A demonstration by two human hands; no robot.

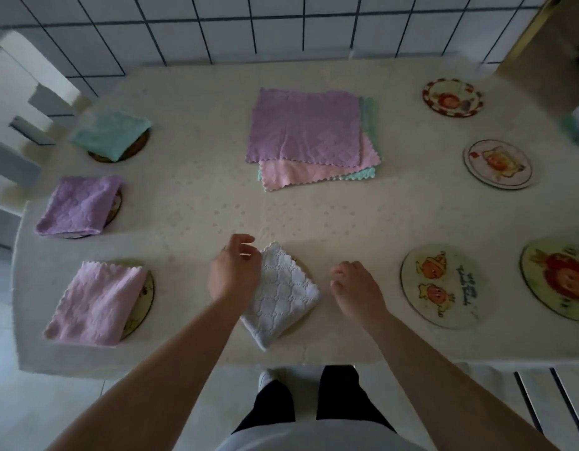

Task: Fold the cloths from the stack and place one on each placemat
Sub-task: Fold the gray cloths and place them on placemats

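- Eight round placemats are lying on the table [190, 203]; four are carrying a folded cloth and four are bare.
- On the left side, three are sitting in a column: the far one is holding a folded mint cloth [110, 135], the middle one a folded purple cloth [78, 206], the near one a folded pink cloth [96, 302].
- The left hand [234, 271] is hovering with loose, parted fingers over the left edge of the folded white cloth [283, 296], which is lying on the near centre placemat [303, 266].
- The stack [314, 135], with purple, pink and mint layers showing, is lying flat at the far centre; the edges are scalloped and the fabric is quilted.
- The right hand [356, 289] is empty and loosely curled beside the white cloth.
- Four bare placemats [439, 284] with cartoon pictures are sitting on the right.
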